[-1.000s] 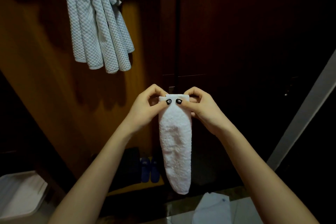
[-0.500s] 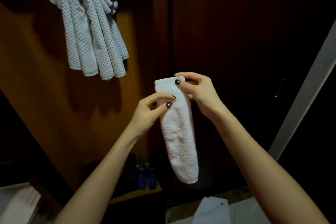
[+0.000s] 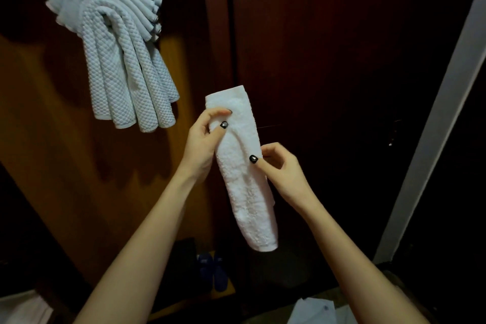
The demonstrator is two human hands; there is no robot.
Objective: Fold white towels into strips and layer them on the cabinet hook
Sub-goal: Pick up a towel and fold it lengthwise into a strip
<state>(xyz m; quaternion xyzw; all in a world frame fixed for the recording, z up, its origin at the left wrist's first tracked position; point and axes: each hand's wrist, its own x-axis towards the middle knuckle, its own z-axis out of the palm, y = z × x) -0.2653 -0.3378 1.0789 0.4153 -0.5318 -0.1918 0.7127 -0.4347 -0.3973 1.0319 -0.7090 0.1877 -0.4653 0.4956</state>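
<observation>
A white towel folded into a narrow strip (image 3: 244, 181) hangs upright in front of the dark cabinet. My left hand (image 3: 202, 144) pinches its left edge near the top. My right hand (image 3: 284, 173) grips its right edge lower down, around the middle. Up at the left, several folded white towels (image 3: 118, 60) drape in layers over a hook on the wooden cabinet door; the hook itself is hidden under them.
The dark wooden cabinet doors (image 3: 328, 60) fill the background. A pale door frame (image 3: 434, 126) slants along the right. Blue slippers (image 3: 213, 271) stand low in the cabinet. White cloth (image 3: 313, 310) lies at the bottom edge, and more white fabric (image 3: 21, 308) at bottom left.
My hands left the strip's top edge together. The left hand now holds near the top and the right hand has slid down to the middle. The view has tilted up toward the hanging towels.
</observation>
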